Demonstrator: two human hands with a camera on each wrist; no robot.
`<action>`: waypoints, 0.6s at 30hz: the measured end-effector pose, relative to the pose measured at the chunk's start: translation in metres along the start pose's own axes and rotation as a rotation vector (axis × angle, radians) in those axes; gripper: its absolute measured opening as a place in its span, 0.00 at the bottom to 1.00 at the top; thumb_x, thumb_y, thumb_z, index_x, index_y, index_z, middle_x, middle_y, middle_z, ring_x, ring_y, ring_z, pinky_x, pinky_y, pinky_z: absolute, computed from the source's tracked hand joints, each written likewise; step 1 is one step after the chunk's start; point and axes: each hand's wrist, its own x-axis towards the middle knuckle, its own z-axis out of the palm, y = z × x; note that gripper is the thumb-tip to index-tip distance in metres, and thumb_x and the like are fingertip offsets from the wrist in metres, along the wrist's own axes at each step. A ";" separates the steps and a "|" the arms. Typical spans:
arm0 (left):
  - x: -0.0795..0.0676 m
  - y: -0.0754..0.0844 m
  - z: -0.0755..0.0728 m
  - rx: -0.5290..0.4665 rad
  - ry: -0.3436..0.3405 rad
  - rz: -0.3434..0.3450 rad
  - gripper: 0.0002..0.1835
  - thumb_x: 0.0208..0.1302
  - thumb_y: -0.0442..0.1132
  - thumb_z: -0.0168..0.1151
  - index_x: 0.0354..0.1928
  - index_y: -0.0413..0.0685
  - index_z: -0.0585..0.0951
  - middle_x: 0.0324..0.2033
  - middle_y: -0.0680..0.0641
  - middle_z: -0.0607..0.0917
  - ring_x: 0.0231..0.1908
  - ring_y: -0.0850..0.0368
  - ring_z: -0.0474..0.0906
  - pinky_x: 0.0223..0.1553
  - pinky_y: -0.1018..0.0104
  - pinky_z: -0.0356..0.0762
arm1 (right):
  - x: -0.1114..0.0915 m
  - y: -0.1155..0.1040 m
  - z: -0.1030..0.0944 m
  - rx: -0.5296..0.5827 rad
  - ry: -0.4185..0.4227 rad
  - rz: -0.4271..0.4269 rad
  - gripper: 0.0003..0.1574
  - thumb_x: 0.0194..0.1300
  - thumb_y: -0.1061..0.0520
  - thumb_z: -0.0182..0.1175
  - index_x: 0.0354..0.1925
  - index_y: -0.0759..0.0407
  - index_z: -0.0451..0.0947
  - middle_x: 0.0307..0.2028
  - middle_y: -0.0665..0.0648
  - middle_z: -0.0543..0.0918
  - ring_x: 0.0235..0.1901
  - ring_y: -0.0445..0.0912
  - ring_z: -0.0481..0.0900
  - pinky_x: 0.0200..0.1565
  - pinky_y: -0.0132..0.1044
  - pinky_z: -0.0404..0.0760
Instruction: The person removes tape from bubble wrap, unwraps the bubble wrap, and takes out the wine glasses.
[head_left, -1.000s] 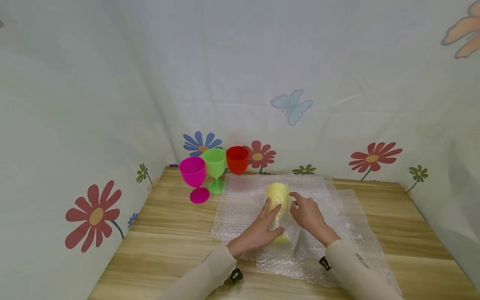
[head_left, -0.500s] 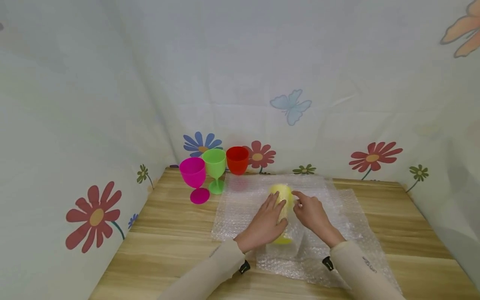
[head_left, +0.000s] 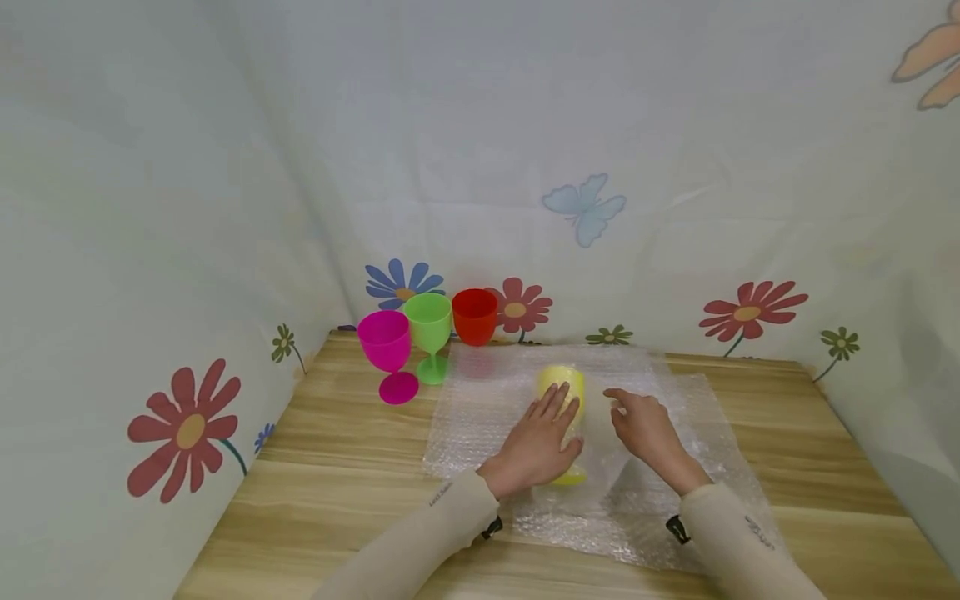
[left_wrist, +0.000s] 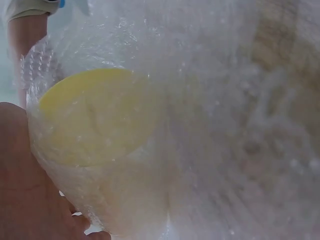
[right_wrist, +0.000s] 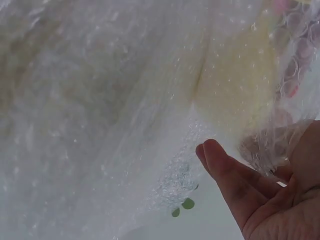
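Note:
A yellow goblet (head_left: pixel 573 383) lies on its side under a layer of bubble wrap (head_left: pixel 487 417), its foot toward me. My left hand (head_left: pixel 536 442) rests spread over the wrapped bowl and stem in the head view. The left wrist view shows the round yellow foot (left_wrist: pixel 100 117) through the plastic beside this hand (left_wrist: pixel 20 175). Just right of the goblet, my right hand (head_left: pixel 652 429) pinches the loose wrap, index finger extended. Close together at the edge of the plastic are the right fingertips (right_wrist: pixel 212 147) in the right wrist view; the wrap partly hides what lies behind.
At the back left stand a magenta goblet (head_left: pixel 385 342), a green goblet (head_left: pixel 430 325) and a red cup-shaped bowl (head_left: pixel 475 317). Further overlapping bubble wrap (head_left: pixel 705 450) covers the wooden table (head_left: pixel 337 442) at right. A flowered curtain (head_left: pixel 480 150) encloses the back and sides.
The right hand has moved right, away from the goblet. My left hand has slid forward and right onto the wrapped goblet, which has shifted slightly right. The other cups stay put.

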 end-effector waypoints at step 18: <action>-0.003 0.001 0.001 0.038 -0.014 0.010 0.34 0.76 0.58 0.35 0.78 0.55 0.48 0.79 0.51 0.37 0.79 0.55 0.30 0.78 0.53 0.46 | 0.008 -0.005 -0.002 -0.469 -0.041 -0.542 0.28 0.62 0.63 0.65 0.59 0.70 0.75 0.65 0.67 0.73 0.62 0.57 0.76 0.52 0.46 0.82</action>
